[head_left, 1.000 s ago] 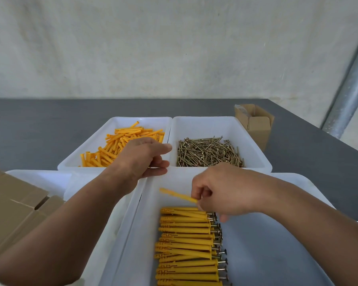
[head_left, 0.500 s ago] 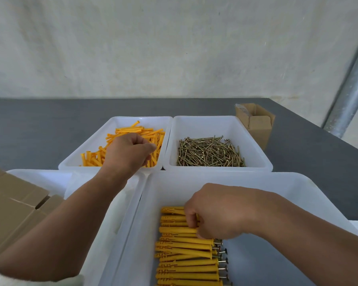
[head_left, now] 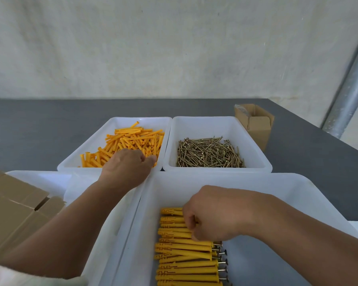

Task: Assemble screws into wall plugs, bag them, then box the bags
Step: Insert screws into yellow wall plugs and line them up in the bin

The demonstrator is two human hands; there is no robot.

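Loose orange wall plugs (head_left: pixel 132 139) fill the back left white tray (head_left: pixel 112 124). Brass screws (head_left: pixel 209 153) lie in the tray (head_left: pixel 256 141) to its right. In the big near tray (head_left: pixel 215 180) a row of assembled plugs (head_left: pixel 184 254) lies with the screw heads pointing right. My left hand (head_left: pixel 128 168) reaches over the near edge of the plug tray, its fingertips down among the plugs and hidden. My right hand (head_left: pixel 215 213) rests on the far end of the row, fingers curled round an assembled plug there.
A small open cardboard box (head_left: pixel 256 129) stands at the back right of the dark table. Flattened cardboard boxes (head_left: pixel 12 207) lie at the left over another white tray (head_left: pixel 39 176). A metal pole (head_left: pixel 347 89) rises at the right.
My right hand has carried the assembled plug down onto the far end of the row. My left hand has moved from the tray's near rim in among the loose plugs.
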